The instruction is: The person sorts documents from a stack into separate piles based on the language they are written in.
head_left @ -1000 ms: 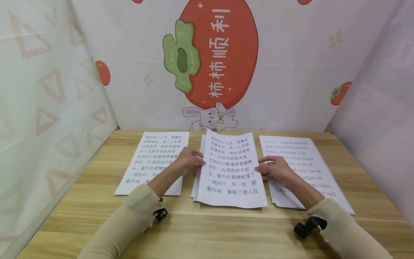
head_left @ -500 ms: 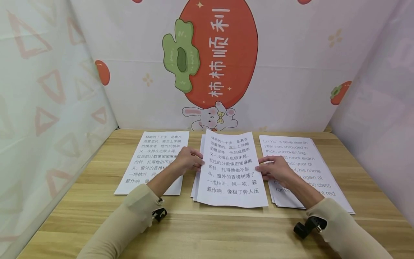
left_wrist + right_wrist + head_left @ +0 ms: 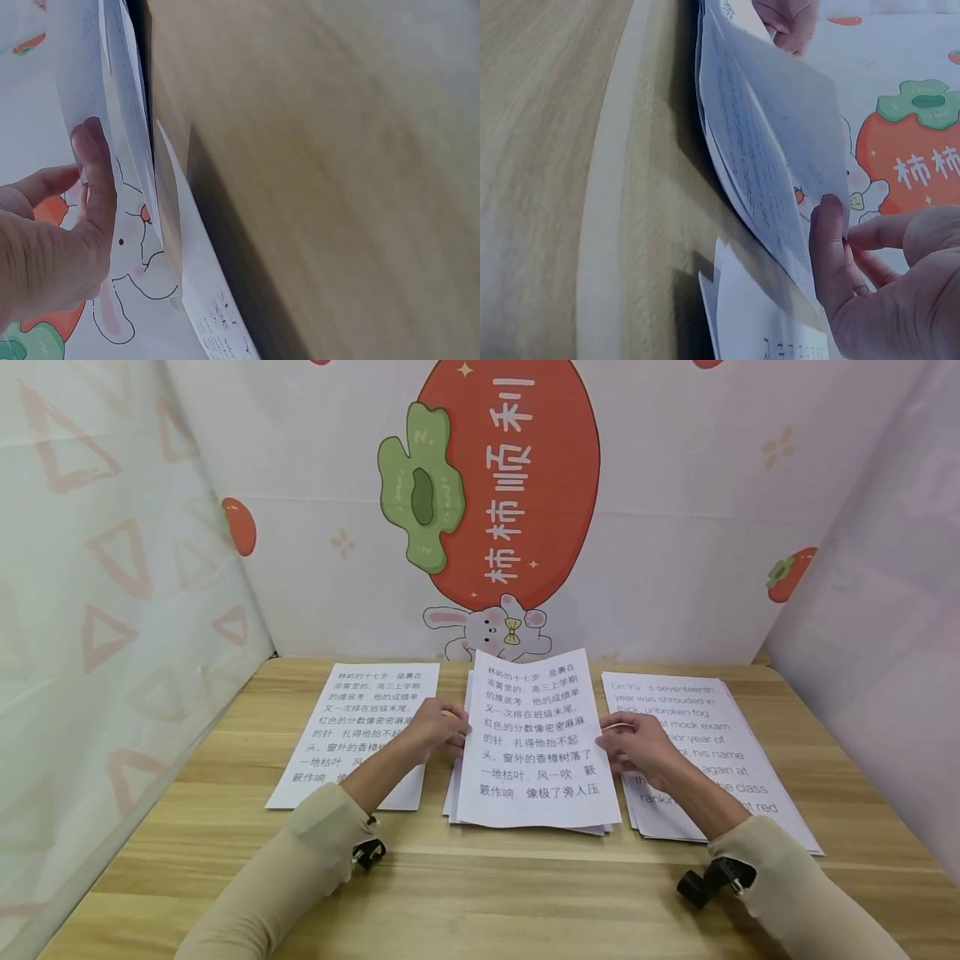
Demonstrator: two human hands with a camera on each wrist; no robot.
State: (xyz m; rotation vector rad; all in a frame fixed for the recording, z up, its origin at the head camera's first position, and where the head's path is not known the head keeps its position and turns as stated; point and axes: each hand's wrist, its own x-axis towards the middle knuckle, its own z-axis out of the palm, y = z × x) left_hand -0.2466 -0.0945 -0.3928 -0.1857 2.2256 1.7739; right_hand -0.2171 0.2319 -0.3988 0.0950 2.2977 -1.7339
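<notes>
Between my two hands, over the middle pile, is a sheet of paper printed with Chinese text. My left hand pinches its left edge. On the opposite edge, my right hand pinches the paper between thumb and fingers, as the right wrist view also shows. The sheet bows slightly, its top corners raised. Beneath it lies the middle pile of papers, mostly hidden in the head view; the right wrist view shows a gap between the held sheet and this pile.
Left of the middle lies another sheet with Chinese text, partly under my left forearm. To the right is a stack of pages with English text, overlapped by my right hand. All lie on a wooden table before a printed backdrop.
The held sheet has risen a little, its lower edge now higher and showing more of the papers underneath. Both hands have shifted slightly upward with it. The side papers stay put.
</notes>
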